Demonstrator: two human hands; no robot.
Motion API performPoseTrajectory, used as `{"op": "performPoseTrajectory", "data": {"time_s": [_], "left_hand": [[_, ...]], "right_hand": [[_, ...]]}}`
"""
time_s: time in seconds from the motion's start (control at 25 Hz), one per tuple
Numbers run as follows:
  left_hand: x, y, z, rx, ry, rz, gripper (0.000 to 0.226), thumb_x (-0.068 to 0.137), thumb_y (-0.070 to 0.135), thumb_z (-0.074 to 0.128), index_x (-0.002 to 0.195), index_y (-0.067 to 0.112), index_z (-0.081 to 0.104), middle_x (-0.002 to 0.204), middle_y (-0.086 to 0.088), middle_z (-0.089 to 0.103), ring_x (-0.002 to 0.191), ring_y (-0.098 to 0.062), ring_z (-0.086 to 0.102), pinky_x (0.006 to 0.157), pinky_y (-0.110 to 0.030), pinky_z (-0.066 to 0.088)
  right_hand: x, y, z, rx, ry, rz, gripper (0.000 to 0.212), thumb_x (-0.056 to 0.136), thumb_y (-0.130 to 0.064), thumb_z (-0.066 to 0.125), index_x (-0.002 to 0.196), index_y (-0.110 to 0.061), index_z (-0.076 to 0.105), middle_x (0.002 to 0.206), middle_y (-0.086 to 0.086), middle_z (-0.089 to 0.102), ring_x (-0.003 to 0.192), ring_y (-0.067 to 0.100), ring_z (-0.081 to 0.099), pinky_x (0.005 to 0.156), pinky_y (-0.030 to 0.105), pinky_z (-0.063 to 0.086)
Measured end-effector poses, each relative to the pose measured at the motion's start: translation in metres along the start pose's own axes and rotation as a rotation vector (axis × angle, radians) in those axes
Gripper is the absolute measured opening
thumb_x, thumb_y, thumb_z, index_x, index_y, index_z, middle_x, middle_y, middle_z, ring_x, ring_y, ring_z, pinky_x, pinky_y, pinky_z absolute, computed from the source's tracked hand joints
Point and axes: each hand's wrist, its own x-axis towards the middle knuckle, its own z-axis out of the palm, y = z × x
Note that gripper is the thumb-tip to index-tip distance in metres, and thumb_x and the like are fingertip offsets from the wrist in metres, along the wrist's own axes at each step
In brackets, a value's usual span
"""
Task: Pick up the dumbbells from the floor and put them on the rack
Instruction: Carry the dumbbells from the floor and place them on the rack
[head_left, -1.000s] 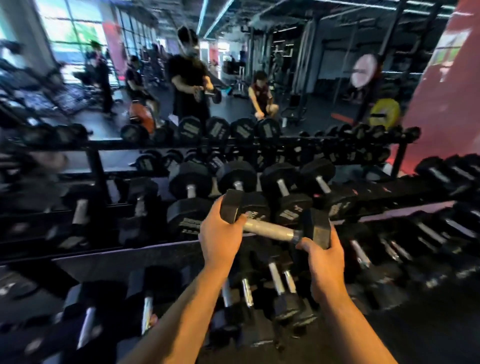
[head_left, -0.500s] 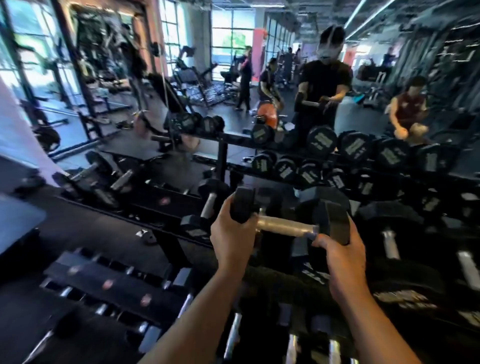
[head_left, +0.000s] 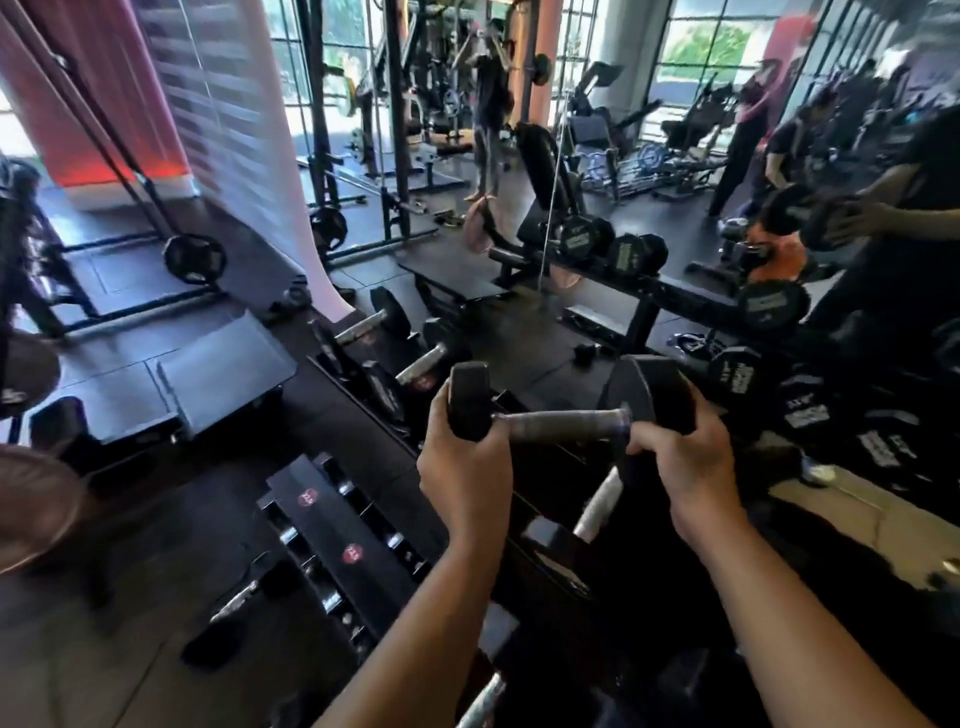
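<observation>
While held up in mid-air over the rack (head_left: 332, 514), a hex dumbbell (head_left: 566, 418) is gripped w/ both hands in head view: left hand (head_left: 462, 467) wrapped round the left head, right hand (head_left: 685, 457) curled under the right head, fingers closed on it. Handle kept approx. level. Other dumbbells (head_left: 395, 332) seated in rack slots nearby.

Two bare forearms, entering from 6 o'clock and narrowing to the wrists. No sleeves, with nothing worn on either wrist. Left hand (head_left: 462, 467) and right hand (head_left: 685, 457) ungloved, ringless on the fingers showing, knuckles and short thumbs in view; left forearm lit along its upper edge, right one shaded on its 3 o'clock side.
</observation>
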Motion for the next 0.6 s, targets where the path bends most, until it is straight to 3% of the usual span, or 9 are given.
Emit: {"op": "performPoseTrajectory", "data": {"time_s": [0.04,0.12,0.32,0.48,0.6], "left_hand": [[0.021,-0.007,0.006,-0.012,0.031,-0.022,0.051,0.082,0.021,0.076,0.129,0.038,0.067,0.085,0.021,0.068,0.079,0.015,0.061,0.073,-0.005,0.045],[0.055,-0.023,0.019,-0.042,0.093,-0.06,0.054,0.082,0.021,0.077,0.132,0.038,0.065,0.086,0.025,0.067,0.079,0.024,0.057,0.069,-0.003,0.04],[0.109,-0.069,0.055,-0.085,0.187,-0.163,0.055,0.085,0.023,0.077,0.135,0.039,0.059,0.102,0.013,0.072,0.093,0.002,0.066,0.08,-0.017,0.046],[0.12,-0.105,0.083,-0.114,0.272,-0.228,0.056,0.087,0.019,0.078,0.138,0.03,0.058,0.116,0.009,0.071,0.106,-0.008,0.067,0.079,-0.004,0.04],[0.116,-0.128,0.1,-0.102,0.313,-0.285,0.062,0.085,0.019,0.08,0.141,0.028,0.054,0.126,0.005,0.067,0.117,-0.014,0.064,0.092,-0.015,0.042]], "right_hand": [[0.021,0.0,0.018,-0.03,-0.041,-0.005,0.049,0.069,0.009,0.064,0.094,-0.032,0.07,0.082,-0.001,0.068,0.077,0.019,0.062,0.069,0.031,0.05],[0.06,0.004,0.05,-0.083,-0.133,-0.015,0.044,0.068,0.011,0.064,0.087,-0.029,0.069,0.077,-0.004,0.067,0.075,0.016,0.061,0.067,0.03,0.048],[0.141,0.031,0.105,-0.18,-0.265,0.019,0.037,0.063,0.008,0.065,0.088,-0.019,0.069,0.074,-0.003,0.068,0.072,0.015,0.061,0.063,0.027,0.046],[0.188,0.059,0.126,-0.279,-0.39,0.03,0.064,0.061,0.013,0.062,0.098,-0.039,0.072,0.072,-0.016,0.07,0.067,-0.006,0.061,0.06,0.009,0.046],[0.213,0.08,0.136,-0.321,-0.472,0.051,0.077,0.059,0.017,0.06,0.103,-0.045,0.072,0.085,-0.006,0.071,0.073,-0.003,0.063,0.063,0.009,0.049]]}}
